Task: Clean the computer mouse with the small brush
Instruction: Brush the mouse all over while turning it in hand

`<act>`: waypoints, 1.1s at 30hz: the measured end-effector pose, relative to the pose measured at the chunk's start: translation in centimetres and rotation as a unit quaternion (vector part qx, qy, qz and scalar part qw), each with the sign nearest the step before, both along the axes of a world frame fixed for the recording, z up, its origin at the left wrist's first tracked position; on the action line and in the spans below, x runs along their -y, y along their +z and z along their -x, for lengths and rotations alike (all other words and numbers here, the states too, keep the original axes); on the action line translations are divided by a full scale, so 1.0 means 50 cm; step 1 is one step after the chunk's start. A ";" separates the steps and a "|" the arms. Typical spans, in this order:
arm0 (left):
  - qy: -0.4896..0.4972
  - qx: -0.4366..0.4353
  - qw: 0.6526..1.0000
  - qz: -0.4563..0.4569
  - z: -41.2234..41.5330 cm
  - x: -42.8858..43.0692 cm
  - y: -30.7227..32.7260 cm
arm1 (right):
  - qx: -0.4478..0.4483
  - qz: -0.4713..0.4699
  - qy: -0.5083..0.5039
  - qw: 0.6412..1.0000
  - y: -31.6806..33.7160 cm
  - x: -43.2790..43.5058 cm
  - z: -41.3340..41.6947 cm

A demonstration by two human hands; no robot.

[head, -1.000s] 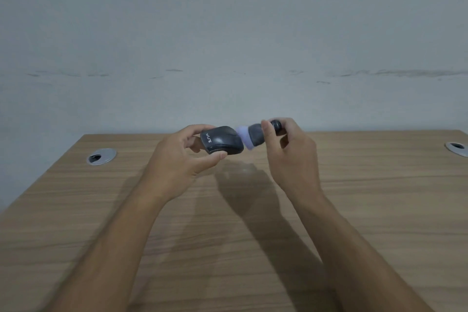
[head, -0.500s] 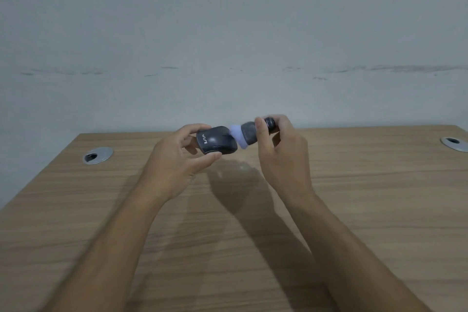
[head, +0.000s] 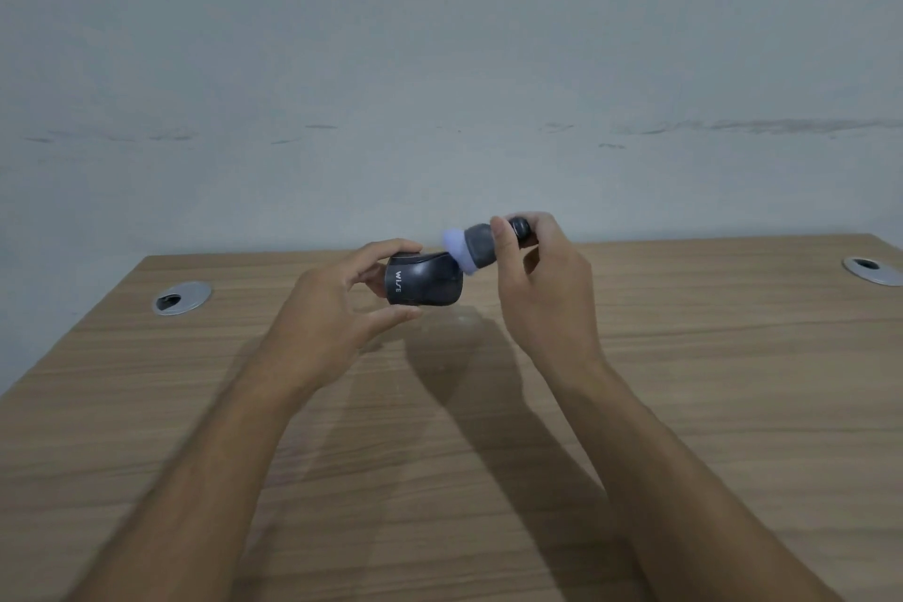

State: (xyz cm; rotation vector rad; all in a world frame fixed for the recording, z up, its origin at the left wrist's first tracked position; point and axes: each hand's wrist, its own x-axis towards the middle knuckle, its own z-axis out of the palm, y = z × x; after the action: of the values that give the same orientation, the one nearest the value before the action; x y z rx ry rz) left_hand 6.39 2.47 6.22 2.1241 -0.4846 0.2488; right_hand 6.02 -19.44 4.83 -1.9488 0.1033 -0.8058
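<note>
My left hand [head: 337,313] holds a dark grey computer mouse [head: 424,281] above the desk, thumb under it and fingers over its far side; white lettering shows on its near end. My right hand [head: 542,279] grips the small brush [head: 476,247] by its dark grey handle. The brush's pale lilac bristle head touches the upper right end of the mouse. The handle's far end is partly hidden by my fingers.
A wooden desk [head: 488,455] stretches below my arms, against a grey wall. A round metal cable grommet [head: 182,298] sits at the back left and another grommet [head: 874,270] at the back right edge.
Both hands with the mouse and the brush have drifted slightly left. The brush head has shifted up to the upper right end of the mouse.
</note>
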 end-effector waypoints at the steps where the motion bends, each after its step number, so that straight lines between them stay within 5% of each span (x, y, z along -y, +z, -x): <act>1: 0.001 0.000 1.000 -0.001 -0.001 0.002 -0.001 | 0.018 -0.002 0.015 1.000 0.011 -0.011 0.006; 7: 0.038 -0.038 0.998 0.036 -0.015 -0.006 -0.007 | 0.057 0.081 0.152 0.983 0.018 -0.057 0.028; 17: 0.076 -0.120 0.988 0.056 -0.029 -0.012 -0.011 | 0.067 0.092 0.149 0.982 0.020 -0.027 0.019; 28: 0.100 -0.075 0.992 -0.002 -0.027 -0.004 -0.007 | 0.038 0.123 0.129 0.983 0.024 -0.005 0.014; 33: 0.097 -0.041 0.993 -0.060 -0.023 0.007 -0.005 | 0.053 0.189 0.220 0.955 0.064 -0.025 0.037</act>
State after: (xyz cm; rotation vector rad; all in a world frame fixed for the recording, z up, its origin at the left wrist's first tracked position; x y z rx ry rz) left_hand 7.53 2.11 5.97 2.2917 -0.2506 0.2469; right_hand 4.19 -18.19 8.04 -2.1622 -0.5716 -0.6594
